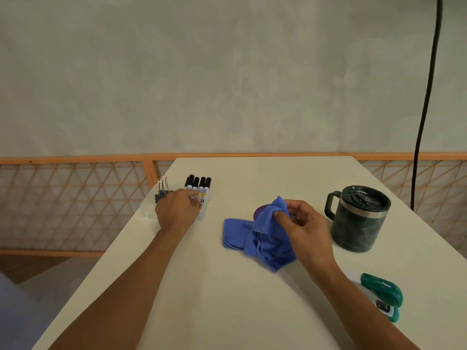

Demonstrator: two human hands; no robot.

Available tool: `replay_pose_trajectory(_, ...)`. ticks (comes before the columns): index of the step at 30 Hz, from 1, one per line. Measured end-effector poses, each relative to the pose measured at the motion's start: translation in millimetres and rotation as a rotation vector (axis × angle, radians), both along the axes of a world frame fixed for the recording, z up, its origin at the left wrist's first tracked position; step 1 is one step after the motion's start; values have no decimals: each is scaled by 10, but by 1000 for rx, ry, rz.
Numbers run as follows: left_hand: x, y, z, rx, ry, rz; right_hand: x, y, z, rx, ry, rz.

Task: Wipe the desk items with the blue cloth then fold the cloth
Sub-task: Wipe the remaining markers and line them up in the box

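The blue cloth [262, 238] lies crumpled on the white desk [227, 286], with one corner lifted. My right hand [305, 223] pinches that raised corner. Behind the cloth a small purple round item [259, 212] peeks out, mostly hidden. At the desk's far left, several black-capped markers [198, 186] lie side by side. My left hand [177, 210] rests on their near ends, fingers curled on one marker. Black binder clips [161, 192] stand just left of that hand.
A dark green lidded mug [358, 218] stands at the right. A teal stapler [384, 295] lies near the right front. A small white piece [146, 215] sits by the left edge. An orange lattice railing [75, 198] runs behind the desk; a black cable [427, 97] hangs at the right.
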State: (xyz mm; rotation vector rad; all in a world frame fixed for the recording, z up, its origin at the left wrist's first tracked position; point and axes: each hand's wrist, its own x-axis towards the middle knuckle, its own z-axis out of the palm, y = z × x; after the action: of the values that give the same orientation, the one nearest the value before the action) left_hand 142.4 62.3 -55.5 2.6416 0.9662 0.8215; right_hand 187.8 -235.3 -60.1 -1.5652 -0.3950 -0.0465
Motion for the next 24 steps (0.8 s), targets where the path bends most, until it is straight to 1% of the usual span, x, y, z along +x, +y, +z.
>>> replay_pose_trajectory(3, -26, 9, -35, -52, -121, -32, 14, -6, -11, 3, -1, -6)
replay_pose_trajectory(6, -70, 37, -84, -15, -179, -41, 25, -10, -21, -7, -2, -11)
replay_pose_trajectory(12, -92, 127, -50, -31, -161, -69, 7, 5, -21, -6, -7, -5)
replay_pose_trajectory(18, -79, 115, -21, -6, -62, -59, 20, -3, -18, -5, -10, -12)
replay_pose_trajectory(21, -94, 147, -39, 8, -71, -77, 16, -1, -21, -9, -16, -16)
replay_pose_trajectory(24, -115, 184, -60, -34, -117, -95, 20, -11, -5, -15, -17, -20)
